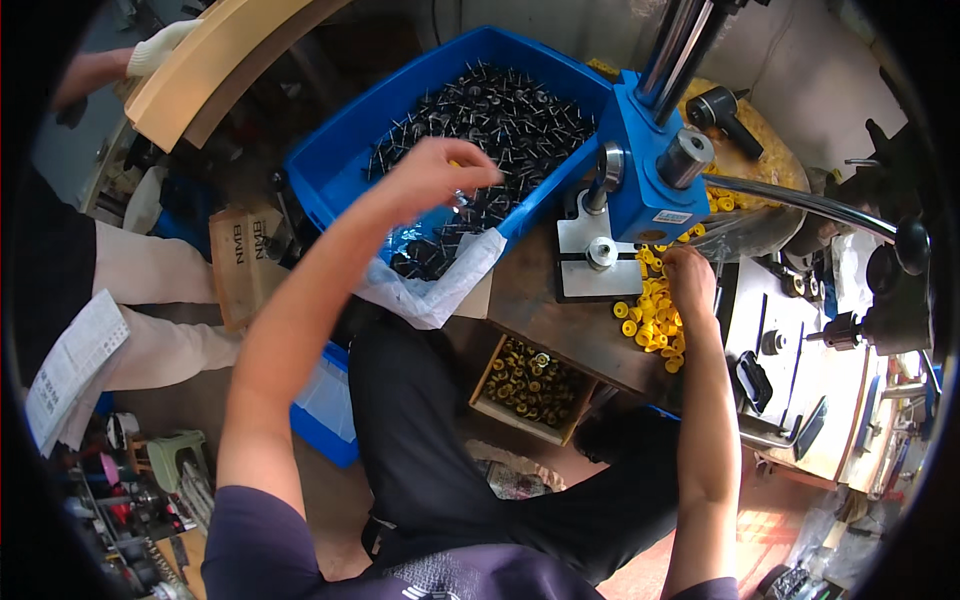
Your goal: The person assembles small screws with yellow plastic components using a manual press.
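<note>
My left hand (437,180) is over the blue plastic bin (325,150), its fingers curled together and slightly smeared by motion. A speck of yellow shows at these fingers, too small to name. Many black round parts with thin metal pins (470,120) fill the bin below. My right hand (690,278) reaches into a pile of small yellow caps (655,315) on the bench, fingers bent down and drawn together. What its fingertips hold, if anything, is hidden. Between the hands stands a blue bench press (640,140), with a metal base plate (590,240) left of the caps.
An open wooden drawer (515,423) below the bench holds yellow-and-black parts. The press lever (800,200) extends right, near a large bag of yellow caps (775,130). White plastic sheeting (435,290) drapes over the bin's near corner. At far left, another person's gloved hand (160,48) touches a curved panel.
</note>
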### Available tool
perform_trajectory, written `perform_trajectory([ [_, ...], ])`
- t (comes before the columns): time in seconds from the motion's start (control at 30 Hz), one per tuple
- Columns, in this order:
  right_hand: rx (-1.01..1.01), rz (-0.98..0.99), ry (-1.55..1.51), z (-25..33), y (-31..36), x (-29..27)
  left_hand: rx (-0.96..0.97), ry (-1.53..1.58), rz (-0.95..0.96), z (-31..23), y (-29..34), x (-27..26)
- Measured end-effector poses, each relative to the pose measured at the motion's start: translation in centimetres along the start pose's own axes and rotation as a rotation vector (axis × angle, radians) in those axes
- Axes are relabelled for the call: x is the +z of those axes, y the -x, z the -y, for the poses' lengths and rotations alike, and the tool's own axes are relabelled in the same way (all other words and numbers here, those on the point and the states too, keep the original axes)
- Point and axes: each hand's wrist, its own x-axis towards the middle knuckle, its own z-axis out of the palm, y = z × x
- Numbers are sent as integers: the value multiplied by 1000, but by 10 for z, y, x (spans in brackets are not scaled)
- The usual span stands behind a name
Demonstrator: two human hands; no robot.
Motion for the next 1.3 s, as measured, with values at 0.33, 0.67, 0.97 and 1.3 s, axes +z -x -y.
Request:
perform_trajectory([
  [0.33, 66, 36, -104, 10, -5, -7, -408, -1146, -364, 108, -66, -77],
  [0.67, 167, -53, -672, 49, -1, -36, 133, -679, -377, 10, -11, -5],
  [0.97, -273, -335, -427, 103, 15, -11, 2, 284, -90, 14, 2, 162],
  [1.3, -271, -184, -510, 94, 26, -22, -119, 632, -93, 33, -21, 179],
])
